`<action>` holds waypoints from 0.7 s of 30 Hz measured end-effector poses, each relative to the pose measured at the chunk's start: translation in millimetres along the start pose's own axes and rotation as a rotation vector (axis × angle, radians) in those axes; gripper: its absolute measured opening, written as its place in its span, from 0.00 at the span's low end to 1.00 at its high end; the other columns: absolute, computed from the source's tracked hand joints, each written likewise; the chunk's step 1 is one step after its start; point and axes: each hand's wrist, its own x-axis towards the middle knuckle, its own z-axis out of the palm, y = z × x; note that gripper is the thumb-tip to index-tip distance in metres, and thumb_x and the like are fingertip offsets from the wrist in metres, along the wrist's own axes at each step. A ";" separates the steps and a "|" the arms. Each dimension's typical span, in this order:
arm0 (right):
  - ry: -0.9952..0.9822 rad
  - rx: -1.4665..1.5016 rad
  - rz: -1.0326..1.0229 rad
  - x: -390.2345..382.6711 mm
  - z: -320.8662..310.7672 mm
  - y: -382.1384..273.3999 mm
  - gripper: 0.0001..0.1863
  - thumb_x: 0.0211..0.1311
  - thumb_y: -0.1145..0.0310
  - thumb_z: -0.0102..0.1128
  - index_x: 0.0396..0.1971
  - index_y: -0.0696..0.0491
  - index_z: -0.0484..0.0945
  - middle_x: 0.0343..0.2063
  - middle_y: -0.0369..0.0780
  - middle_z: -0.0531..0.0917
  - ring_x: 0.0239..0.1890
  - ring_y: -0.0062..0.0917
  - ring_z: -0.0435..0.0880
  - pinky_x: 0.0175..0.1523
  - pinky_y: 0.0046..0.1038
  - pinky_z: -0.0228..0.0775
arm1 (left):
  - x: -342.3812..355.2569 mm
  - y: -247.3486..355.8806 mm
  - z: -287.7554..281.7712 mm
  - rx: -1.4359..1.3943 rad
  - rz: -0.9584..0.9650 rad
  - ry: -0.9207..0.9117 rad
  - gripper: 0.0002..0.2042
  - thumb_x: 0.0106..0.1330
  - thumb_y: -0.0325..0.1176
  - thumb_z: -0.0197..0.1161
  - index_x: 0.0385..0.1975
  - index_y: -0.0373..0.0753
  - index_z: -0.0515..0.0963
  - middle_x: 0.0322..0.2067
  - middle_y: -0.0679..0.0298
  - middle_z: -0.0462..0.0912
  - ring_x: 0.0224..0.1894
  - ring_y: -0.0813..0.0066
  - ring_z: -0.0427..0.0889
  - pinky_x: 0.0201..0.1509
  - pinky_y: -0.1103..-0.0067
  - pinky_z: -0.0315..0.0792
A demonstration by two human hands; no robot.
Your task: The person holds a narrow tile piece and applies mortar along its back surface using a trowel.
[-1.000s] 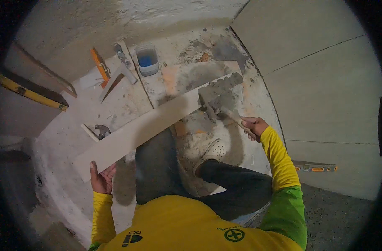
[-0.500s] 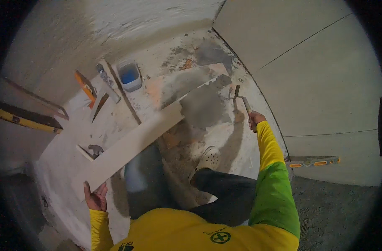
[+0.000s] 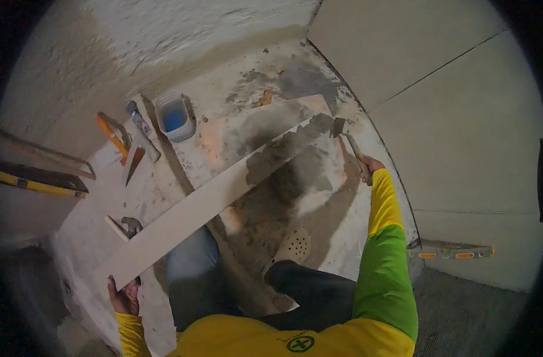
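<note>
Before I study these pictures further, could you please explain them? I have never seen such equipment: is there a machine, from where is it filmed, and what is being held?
There is no machine here, only a person working with two bare hands. The view comes from a wide camera worn on the person's head, looking down, so straight edges look bent.

The left hand holds the near end of a long pale board. Wet-looking grey paste covers its far part. The right hand holds a trowel by its handle, with the blade close to the board's far end.

On the dirty floor stands a pale bucket, partly blue inside. Beside the board lies what looks like a hammer.
</note>
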 end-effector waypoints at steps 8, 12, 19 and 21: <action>-0.066 -0.142 -0.029 -30.9 4.8 42.2 0.21 0.58 0.56 0.60 0.51 0.44 0.75 0.18 0.39 0.77 0.12 0.28 0.73 0.17 0.31 0.68 | -0.7 -1.6 0.0 -0.089 -0.035 0.005 0.23 0.67 0.48 0.54 0.55 0.41 0.67 0.43 0.48 0.79 0.34 0.55 0.85 0.32 0.73 0.85; -0.175 -0.133 -0.025 -57.2 11.2 67.7 0.23 0.58 0.56 0.61 0.52 0.47 0.75 0.19 0.39 0.78 0.13 0.27 0.75 0.17 0.30 0.68 | -1.7 -0.9 -6.8 -0.026 -0.027 -0.002 0.23 0.66 0.49 0.55 0.54 0.40 0.67 0.43 0.48 0.80 0.35 0.56 0.85 0.34 0.74 0.85; -0.223 -0.126 -0.069 -133.5 72.5 73.6 0.20 0.56 0.66 0.65 0.49 0.52 0.78 0.21 0.37 0.79 0.14 0.24 0.75 0.18 0.26 0.68 | -0.7 4.2 -21.1 -0.051 -0.093 -0.045 0.25 0.66 0.50 0.55 0.55 0.37 0.65 0.44 0.47 0.79 0.37 0.56 0.84 0.36 0.72 0.84; -0.239 -0.187 -0.070 -144.5 79.1 78.9 0.19 0.57 0.65 0.65 0.49 0.53 0.78 0.21 0.37 0.79 0.15 0.23 0.75 0.18 0.26 0.68 | 3.4 1.5 -25.8 -0.054 -0.087 -0.065 0.26 0.66 0.50 0.55 0.55 0.37 0.65 0.44 0.47 0.78 0.37 0.56 0.84 0.35 0.73 0.84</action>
